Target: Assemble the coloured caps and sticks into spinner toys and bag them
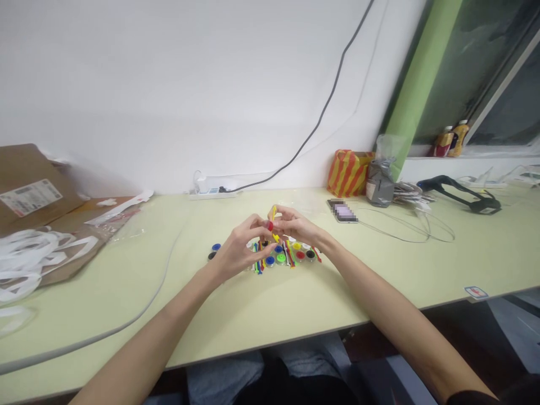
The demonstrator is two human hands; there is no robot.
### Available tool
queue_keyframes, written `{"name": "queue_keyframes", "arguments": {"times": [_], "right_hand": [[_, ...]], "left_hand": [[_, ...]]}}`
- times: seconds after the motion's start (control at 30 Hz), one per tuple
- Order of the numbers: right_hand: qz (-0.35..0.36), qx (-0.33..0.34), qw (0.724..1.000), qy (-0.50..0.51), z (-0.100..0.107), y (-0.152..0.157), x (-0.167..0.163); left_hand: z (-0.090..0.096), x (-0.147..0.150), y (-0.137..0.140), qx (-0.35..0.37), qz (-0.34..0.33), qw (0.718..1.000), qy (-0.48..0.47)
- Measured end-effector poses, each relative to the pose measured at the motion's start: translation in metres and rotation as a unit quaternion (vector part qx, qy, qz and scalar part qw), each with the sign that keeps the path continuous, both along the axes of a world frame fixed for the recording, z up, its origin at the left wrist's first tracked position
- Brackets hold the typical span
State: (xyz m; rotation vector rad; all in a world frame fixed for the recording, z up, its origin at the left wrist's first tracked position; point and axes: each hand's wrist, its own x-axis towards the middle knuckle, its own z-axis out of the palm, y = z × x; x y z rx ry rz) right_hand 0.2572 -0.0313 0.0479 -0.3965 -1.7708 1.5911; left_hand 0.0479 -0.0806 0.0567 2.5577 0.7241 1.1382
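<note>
My left hand (243, 248) is raised just above the table, its thumb and forefinger closed on a small red round piece (270, 225). Meeting it from the other side, my right hand (297, 226) pinches a thin yellow plastic stick (274, 212) close to the red piece. Whether the two pieces are joined I cannot make out. Under my hands lie several coloured discs, among them a green disc (280, 258), a red disc (300, 256) and a black disc (310, 255). Between them are bundles of coloured plastic sticks (258, 264), partly hidden by my left hand.
Behind stands a power strip (215, 194) with a dark cable. At the right are a phone (342, 211), a striped bag (348, 173) and a black headset-like frame (459, 191). White straps (29, 256) and a cardboard package (34, 191) lie left. A grey cable (139, 312) crosses the table (295, 309).
</note>
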Motion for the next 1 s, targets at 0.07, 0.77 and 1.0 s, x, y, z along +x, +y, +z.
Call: {"name": "queue_keyframes", "arguments": {"times": [0.07,0.77,1.0], "right_hand": [[-0.005,0.030,0.999,-0.031,0.004,-0.002,0.002],[-0.046,-0.046,0.995,0.070,-0.002,0.007,-0.007],[-0.001,-0.045,0.994,0.096,0.005,0.004,0.003]], "left_hand": [[-0.002,-0.001,0.000,0.004,0.002,1.000,0.006],[-0.014,0.026,-0.001,0.081,0.018,0.987,-0.136],[-0.015,0.019,-0.003,0.107,0.024,0.985,-0.137]]}}
